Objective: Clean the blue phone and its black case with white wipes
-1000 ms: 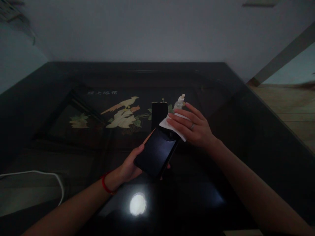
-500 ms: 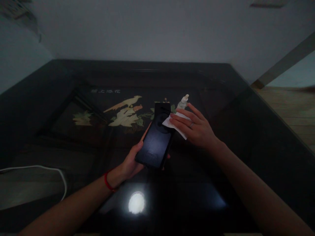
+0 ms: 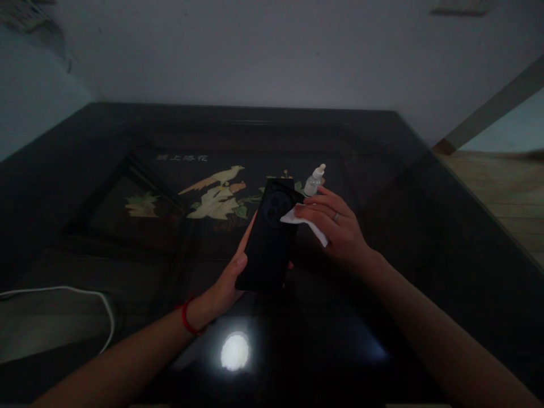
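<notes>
The left hand (image 3: pixel 227 283) clasps the phone (image 3: pixel 264 255) over the tabletop (image 3: pixel 340 317) from eight o'clock, fingers wrapped round it. The right hand (image 3: pixel 340 226) pinches a white cloth (image 3: pixel 292 216) at the phone's two-o'clock edge; the bottle (image 3: pixel 313 185) is at one o'clock.

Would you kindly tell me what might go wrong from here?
The right hand is very close to the dropper bottle, so a careless movement might knock it over.

The left hand alone seems to support the black phone, held at a slant; if that grip slips, the phone could hit the glossy table.

The white tissue lies against the camera area; any grit caught there might scratch it.
</notes>
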`<state>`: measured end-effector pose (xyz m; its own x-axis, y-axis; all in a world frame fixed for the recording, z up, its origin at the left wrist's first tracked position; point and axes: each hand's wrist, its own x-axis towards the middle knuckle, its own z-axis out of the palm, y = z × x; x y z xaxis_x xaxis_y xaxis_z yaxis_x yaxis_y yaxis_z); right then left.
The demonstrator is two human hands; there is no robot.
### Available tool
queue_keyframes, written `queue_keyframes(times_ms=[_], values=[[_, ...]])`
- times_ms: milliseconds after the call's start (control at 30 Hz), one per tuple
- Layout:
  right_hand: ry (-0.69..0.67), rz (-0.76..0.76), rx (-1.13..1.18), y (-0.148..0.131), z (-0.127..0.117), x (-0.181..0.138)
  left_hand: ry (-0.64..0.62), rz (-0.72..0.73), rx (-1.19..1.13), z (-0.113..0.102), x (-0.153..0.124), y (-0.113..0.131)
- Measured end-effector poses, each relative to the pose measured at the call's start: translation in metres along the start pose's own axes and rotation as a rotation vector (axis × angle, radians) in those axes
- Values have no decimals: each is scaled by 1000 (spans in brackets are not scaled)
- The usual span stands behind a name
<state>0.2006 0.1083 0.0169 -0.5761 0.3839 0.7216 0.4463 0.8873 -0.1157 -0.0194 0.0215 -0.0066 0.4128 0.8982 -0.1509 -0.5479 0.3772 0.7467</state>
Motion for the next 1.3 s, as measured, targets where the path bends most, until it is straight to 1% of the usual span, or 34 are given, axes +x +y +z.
queue_keyframes(times_ms=[67,100,167,200,233,267,300,433,567,733,867,900,933,1000,1067,1100,1133,1167,1300], values=[[3,93,120,-7,-1,3,6,-14,-34,-2,1,-1],[41,169,171,-11,-2,5,-4,-31,-50,-2,2,-1],[172,329,215,-17,-2,8,-50,-93,-86,-3,3,-2],[235,380,205,-20,-2,10,-77,-125,-103,-4,3,-2],[272,396,184,-22,-1,11,-104,-147,-118,-3,4,-2],[274,383,158,-23,0,11,-126,-156,-130,-3,4,-2],[242,352,131,-24,2,12,-145,-157,-136,-3,4,-1],[76,181,-13,-22,10,9,-196,-176,-151,-2,5,0],[24,61,-107,-23,14,8,-226,-217,-167,-6,4,-1],[1,21,-100,-32,15,7,-244,-216,-165,-8,4,-2],[-84,-75,15,-36,13,6,-196,-156,-211,-7,6,0],[-74,-65,59,-35,10,6,-182,-150,-215,-7,6,1],[-43,-23,99,-34,7,8,-175,-158,-215,-7,6,1],[73,137,149,-30,-1,11,-177,-195,-208,-8,6,2],[193,305,143,-25,-8,14,-199,-233,-207,-10,6,2],[233,352,126,-22,-10,15,-215,-248,-212,-11,6,2],[247,367,106,-20,-12,15,-228,-259,-218,-12,5,2],[232,350,83,-18,-11,15,-238,-267,-225,-13,5,2],[10,136,-40,-15,-1,11,-265,-276,-239,-13,6,2]])
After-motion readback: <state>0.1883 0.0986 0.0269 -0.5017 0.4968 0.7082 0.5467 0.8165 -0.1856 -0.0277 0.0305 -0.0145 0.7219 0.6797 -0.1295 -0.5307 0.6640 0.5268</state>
